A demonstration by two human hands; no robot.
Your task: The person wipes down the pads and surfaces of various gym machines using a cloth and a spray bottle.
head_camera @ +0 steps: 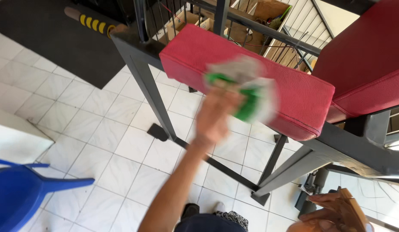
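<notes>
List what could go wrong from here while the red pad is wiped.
1. The left hand sweeps the green and white cloth fast enough to blur; it might fling off the red pad.
2. The black frame bars stand close, so knuckles could hit metal.
3. The right hand holds a brown object; it might drop.

Bright daylight, soft shadows on tiles, heavy motion blur mid-frame.

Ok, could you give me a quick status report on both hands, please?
Left hand grips blurred green-and-grey cloth against red bench pad. Right hand holds brown wooden object, low right. Nothing between cloth and pad.
</notes>
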